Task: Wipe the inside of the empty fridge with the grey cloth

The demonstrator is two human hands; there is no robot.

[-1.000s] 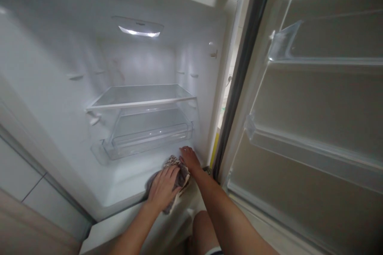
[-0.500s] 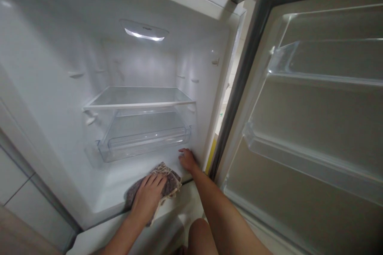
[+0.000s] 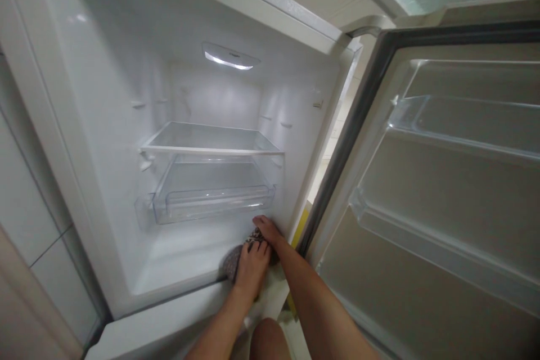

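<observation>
A brown-grey patterned cloth (image 3: 233,263) lies bunched on the refrigerator's floor at its front right edge. My left hand (image 3: 254,264) presses down on it, with the fingers bent over the fabric. Right above, at the cloth's far end, is my right hand (image 3: 268,229), its fingers curled and close together against the fabric. The palm side of both hands is hidden. Around them is the white interior of the refrigerator (image 3: 181,253), and a clear plastic drawer (image 3: 215,205) hangs above the hands.
A glass shelf (image 3: 215,138) spans the compartment over the drawer, under a lit lamp (image 3: 231,57). On the right the refrigerator door (image 3: 455,180) stands wide, with clear door bins (image 3: 422,236). My knee (image 3: 270,340) is below the front edge.
My left hand has slid the cloth rightward along the front edge, up to my right hand. My right hand's fingers have curled in by the cloth. The view has shifted slightly.
</observation>
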